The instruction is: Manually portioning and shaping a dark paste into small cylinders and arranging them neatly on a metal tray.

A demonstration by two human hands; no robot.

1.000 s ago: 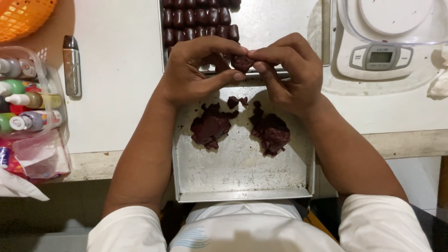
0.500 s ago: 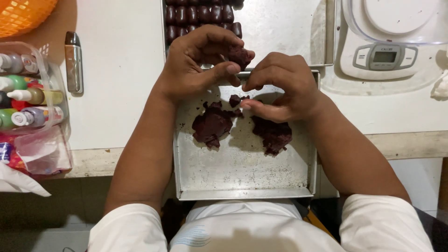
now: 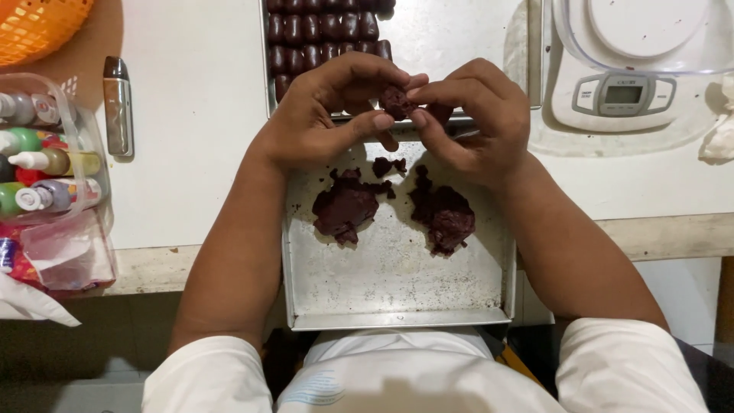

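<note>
- Centrally: left hand & right hand meet fingertip to fingertip, both pinched on a small dark-brown dough lump held above the far edge of the near metal tray.
- Two larger dough mounds lie on tray, w/ crumbs between.
- Far tray: rows of shaped dark pieces.
- Rt: white kitchen scale. Lt: colouring bottles in clear tub.
</note>
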